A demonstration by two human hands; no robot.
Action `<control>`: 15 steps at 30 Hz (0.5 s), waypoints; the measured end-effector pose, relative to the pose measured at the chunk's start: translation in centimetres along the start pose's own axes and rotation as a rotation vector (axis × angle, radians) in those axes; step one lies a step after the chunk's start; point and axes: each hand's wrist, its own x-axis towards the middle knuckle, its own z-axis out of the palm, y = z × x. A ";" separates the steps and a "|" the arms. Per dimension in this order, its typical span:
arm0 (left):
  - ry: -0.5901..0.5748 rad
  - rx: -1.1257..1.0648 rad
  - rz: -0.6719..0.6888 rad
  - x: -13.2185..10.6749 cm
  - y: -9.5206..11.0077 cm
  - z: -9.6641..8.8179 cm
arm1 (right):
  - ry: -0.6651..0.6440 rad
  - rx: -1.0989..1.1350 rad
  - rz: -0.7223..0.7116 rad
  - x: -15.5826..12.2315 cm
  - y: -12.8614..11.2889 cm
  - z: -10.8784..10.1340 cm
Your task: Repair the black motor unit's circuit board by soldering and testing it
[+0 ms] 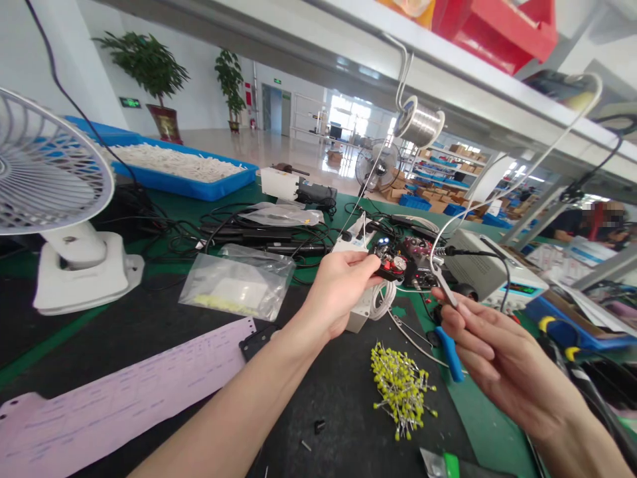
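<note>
My left hand [343,285] is closed, thumb and fingers pinching a small black electronic assembly [392,263] with red parts, a round silvery piece and bright white lights on it. To its right, my right hand [490,338] grips a small flat metal wrench [445,287], its forked end pointing up and left toward the assembly but apart from it. Just beyond the assembly stands a dark box with reddish parts [418,252]. Below the hands, a pile of yellow-tipped wire-leaded parts [401,388] lies on the black mat [343,398]. Blue-handled pliers [449,353] rest beside my right hand.
A solder spool [421,123] hangs from the shelf, its strand running down behind my left hand. At left are a white fan [82,265], a pink sheet [134,398], a plastic bag [239,282] and a blue tray [199,189]. A power supply [490,265] stands right.
</note>
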 end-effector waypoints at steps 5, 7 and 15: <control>0.034 -0.041 0.021 -0.3 -0.6 0.9 | 0.025 0.216 -0.005 -1.2 -0.1 5.2; 0.033 -0.055 0.028 -0.3 -0.8 1.1 | 0.096 0.235 -0.152 -1.4 -0.5 6.5; 0.014 -0.077 0.061 -1.0 -0.5 1.5 | 0.157 0.142 -0.263 -1.8 -0.4 8.0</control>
